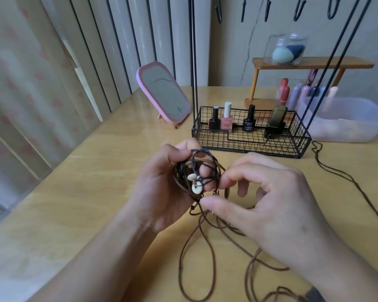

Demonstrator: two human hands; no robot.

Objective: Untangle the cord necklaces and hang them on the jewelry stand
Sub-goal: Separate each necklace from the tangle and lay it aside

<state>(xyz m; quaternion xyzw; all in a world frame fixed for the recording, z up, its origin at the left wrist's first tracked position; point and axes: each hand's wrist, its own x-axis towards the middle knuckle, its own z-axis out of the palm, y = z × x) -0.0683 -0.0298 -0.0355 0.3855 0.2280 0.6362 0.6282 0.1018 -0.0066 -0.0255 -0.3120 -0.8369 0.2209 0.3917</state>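
Observation:
My left hand [162, 188] grips a knotted bundle of black and brown cord necklaces [194, 168] with two pale beads [194, 182] showing in it. To its right, my right hand [264, 197] pinches a brown strand at the bundle's lower edge between thumb and forefinger. Loose brown cord loops [196, 258] trail from the bundle down onto the wooden table [85, 182]. The black jewelry stand [193, 51] rises behind, with hooks [297, 9] along the top and a wire basket base [249, 147].
Several nail polish bottles [226, 118] stand in the wire basket. A pink mirror [164, 92] leans at the back left. A wooden shelf [310, 63] with sponges and a clear plastic bin [345, 120] sit at the back right. A dark cord [336, 171] lies at right.

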